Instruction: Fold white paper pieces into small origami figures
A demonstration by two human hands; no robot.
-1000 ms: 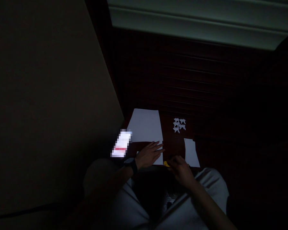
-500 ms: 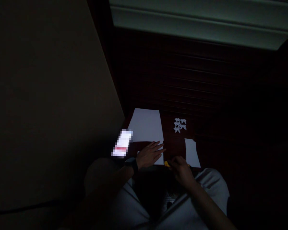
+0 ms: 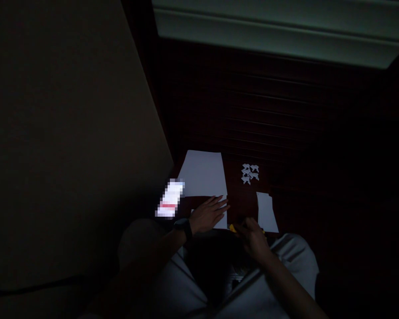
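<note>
The scene is very dark. My left hand lies flat with fingers stretched out on a small white paper piece, just below a larger white sheet. A dark watch sits on that wrist. My right hand is closed around a small yellow object, perhaps a cutter, at the near edge of the dark wooden surface. Another white paper strip lies right of that hand. Several small folded paper shapes sit in a cluster farther back.
A lit phone screen glows left of my left hand. My lap in light trousers fills the bottom. A pale wall is on the left and a light ledge runs along the top.
My right hand has shifted slightly toward me with the yellow object. My left hand stays flat on the paper.
</note>
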